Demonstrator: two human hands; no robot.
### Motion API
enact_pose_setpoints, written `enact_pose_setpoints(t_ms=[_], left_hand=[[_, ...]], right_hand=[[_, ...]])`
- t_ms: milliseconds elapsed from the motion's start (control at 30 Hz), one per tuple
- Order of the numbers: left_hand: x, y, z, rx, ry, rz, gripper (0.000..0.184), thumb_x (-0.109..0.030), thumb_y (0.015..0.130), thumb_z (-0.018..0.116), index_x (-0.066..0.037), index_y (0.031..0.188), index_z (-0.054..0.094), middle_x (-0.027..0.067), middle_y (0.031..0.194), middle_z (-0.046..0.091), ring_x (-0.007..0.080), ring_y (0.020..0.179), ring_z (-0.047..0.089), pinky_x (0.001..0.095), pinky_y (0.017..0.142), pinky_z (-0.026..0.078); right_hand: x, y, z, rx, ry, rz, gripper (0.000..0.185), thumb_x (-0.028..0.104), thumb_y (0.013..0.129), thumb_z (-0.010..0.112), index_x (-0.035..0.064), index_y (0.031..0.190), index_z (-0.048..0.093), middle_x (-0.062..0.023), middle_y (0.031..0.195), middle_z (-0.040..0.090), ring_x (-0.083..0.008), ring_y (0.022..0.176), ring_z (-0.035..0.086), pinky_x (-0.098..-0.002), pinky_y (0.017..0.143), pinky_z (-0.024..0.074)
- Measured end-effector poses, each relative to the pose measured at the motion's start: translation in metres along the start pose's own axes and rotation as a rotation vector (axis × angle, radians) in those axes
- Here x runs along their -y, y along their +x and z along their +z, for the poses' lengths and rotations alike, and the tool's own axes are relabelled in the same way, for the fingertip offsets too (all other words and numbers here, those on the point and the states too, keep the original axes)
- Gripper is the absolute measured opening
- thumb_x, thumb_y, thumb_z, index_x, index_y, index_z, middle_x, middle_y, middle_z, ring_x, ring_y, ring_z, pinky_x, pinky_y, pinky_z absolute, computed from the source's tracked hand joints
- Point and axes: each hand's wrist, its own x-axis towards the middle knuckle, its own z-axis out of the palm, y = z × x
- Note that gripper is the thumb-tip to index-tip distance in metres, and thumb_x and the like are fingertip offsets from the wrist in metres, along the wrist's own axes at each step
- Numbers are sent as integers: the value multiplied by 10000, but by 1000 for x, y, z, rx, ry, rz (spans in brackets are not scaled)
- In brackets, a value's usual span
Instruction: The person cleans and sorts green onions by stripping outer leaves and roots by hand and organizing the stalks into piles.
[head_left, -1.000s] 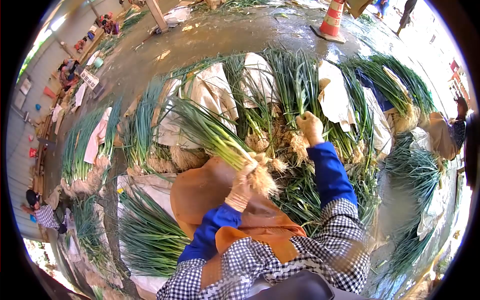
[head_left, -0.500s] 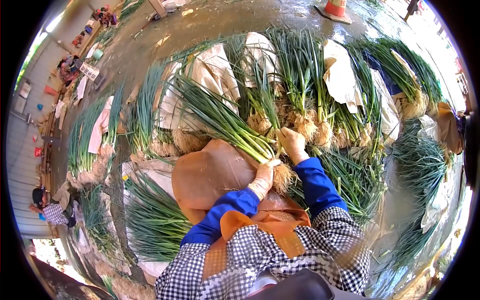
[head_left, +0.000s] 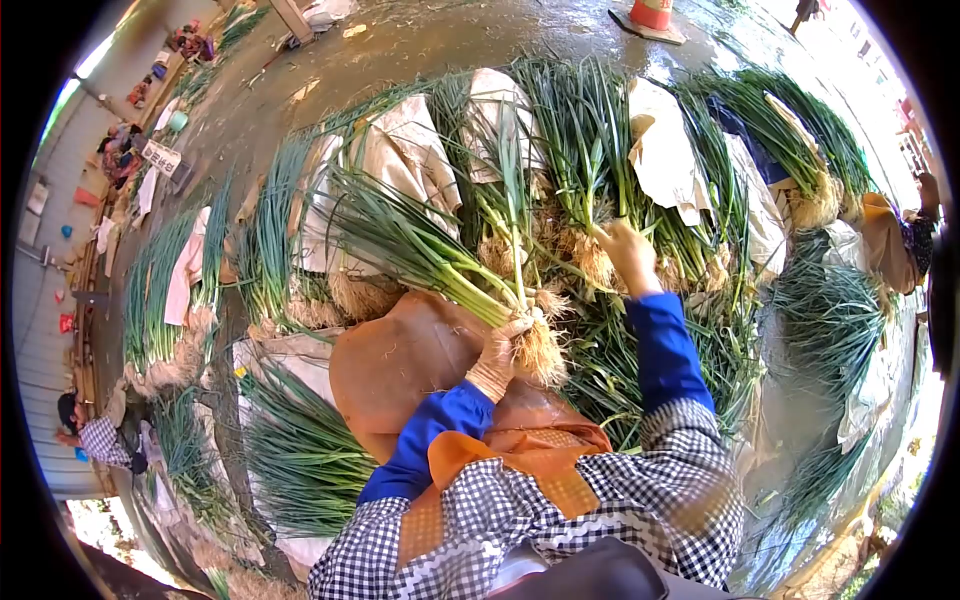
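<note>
My left hand (head_left: 497, 358) is closed round the lower stems of a bunch of green onions (head_left: 430, 255). Its leaves spread up and to the left, and its pale roots (head_left: 540, 352) hang just right of the hand, above the brown apron (head_left: 385, 360). My right hand (head_left: 627, 255) is at the stems and roots of the onions (head_left: 590, 170) laid out in front. Its fingers are bent together; whether a stalk is between them cannot be made out. Loose onion leaves (head_left: 610, 370) lie below my right forearm.
More onion bunches (head_left: 280, 235) stretch left and right, with pale cloths (head_left: 405, 150) among them. Another pile (head_left: 305, 455) lies at lower left. An orange cone (head_left: 650, 15) stands on the wet floor. People (head_left: 100, 435) are at the left edge, and one (head_left: 900, 235) at the right.
My right hand has moved away from the held bunch, up and right to the laid-out onions. The bunch in my left hand has shifted slightly left, with one stalk now upright on it.
</note>
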Motion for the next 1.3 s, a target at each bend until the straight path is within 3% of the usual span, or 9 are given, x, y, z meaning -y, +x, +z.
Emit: enact_pose_setpoints(t_ms=[167,333,467,633,700,967,1033,1133,1300], left_hand=[[2,2,10,-212,52,82,249,5,773,539,-32,1019,531,56,857,591,156,806,583,307,766,508],[6,2,9,-208,14,-62,171,-22,782,568,-59,948,578,25,844,600,148,752,576,287,706,497],[29,4,4,-313,223,-137,154,-33,780,594,-53,932,585,35,819,595,154,731,580,291,698,500],[35,7,-4,-375,329,-84,208,-20,761,598,-36,969,598,38,882,595,178,815,577,290,778,470],[33,7,1,-365,404,-55,211,-26,764,596,-39,975,599,34,886,594,176,813,576,285,776,469],[24,3,7,-197,106,-126,212,-5,762,588,-49,968,566,66,877,601,196,798,592,335,757,502],[34,9,0,-294,249,-96,195,-11,754,605,-42,945,582,62,864,607,183,785,587,302,744,494],[40,19,-15,-377,294,-105,190,-84,784,591,-50,970,599,56,869,615,172,812,590,288,756,487],[31,21,-19,-382,148,-74,214,-45,772,531,-19,979,574,84,853,604,212,776,595,334,741,504]], right_hand=[[2,78,65,57,-211,-7,412,462,781,575,80,931,603,-134,855,645,-297,819,623,-369,742,489],[33,-46,48,302,966,-4,293,307,826,508,30,803,603,-72,672,616,-156,668,587,-305,589,444],[7,-70,103,-98,256,-369,170,244,852,486,127,813,602,-106,723,629,-323,693,601,-386,633,474],[39,-50,61,55,139,59,487,558,767,555,88,883,607,-142,783,643,-297,750,622,-389,706,481],[43,-38,67,80,3,-56,495,563,730,591,89,871,621,-148,816,645,-297,768,624,-374,738,484],[-3,-50,107,120,969,-89,298,261,885,454,25,839,629,-114,648,604,-206,613,580,-299,569,447],[6,-67,84,112,465,-45,305,330,884,476,83,794,629,-134,678,617,-257,660,612,-364,575,471],[17,-100,74,-179,41,-480,238,280,859,515,119,693,573,-105,558,535,-260,533,578,-387,495,455],[-6,-166,18,47,912,-112,245,200,864,524,64,665,568,-64,525,521,-209,422,417,-297,439,378]])
